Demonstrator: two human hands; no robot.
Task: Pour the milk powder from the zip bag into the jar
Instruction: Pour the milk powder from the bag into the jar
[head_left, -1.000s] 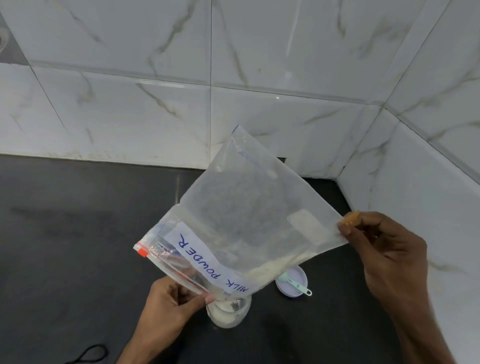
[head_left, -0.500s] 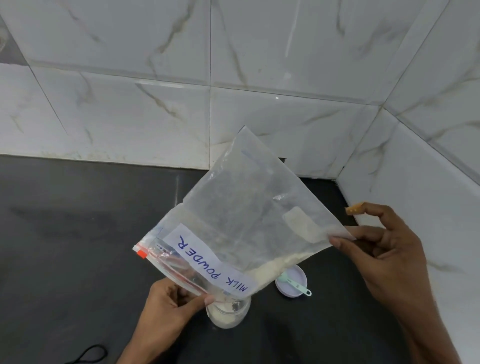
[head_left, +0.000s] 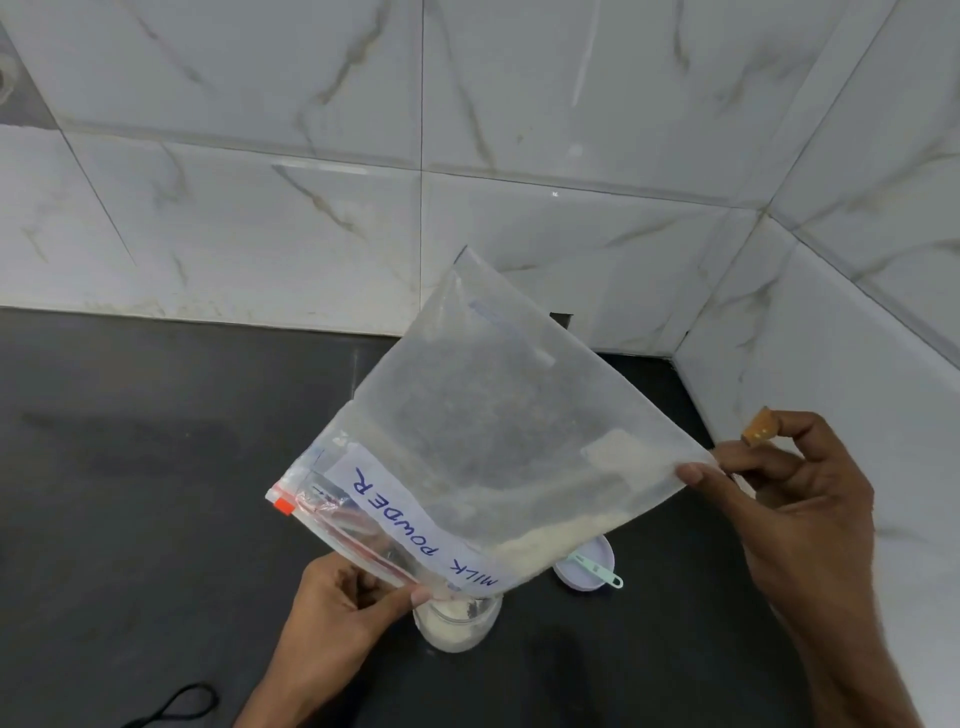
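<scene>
Powder (head_left: 545, 540) lies along the lower edge of the zip bag (head_left: 493, 415), tilted at frame centre with its mouth over the jar (head_left: 457, 626) at lower centre on the table (head_left: 156, 467). The left hand (head_left: 337, 608) pinches the zipper end by the jar's rim; the right hand (head_left: 795, 499) pinches the raised corner. Pouring well likely means lifting that corner higher and keeping the mouth narrow over the jar.

Both hands pinching the bag (head_left: 493, 441) — one low, one out to the right.
On my feed the left hand (head_left: 343, 608) comes up from the bottom edge, thumb and curled fingers nipping the bag at its lower edge; the right hand (head_left: 795, 509) reaches in from the right — thumb and a finger clamp the far corner, index finger arched clear above.
</scene>
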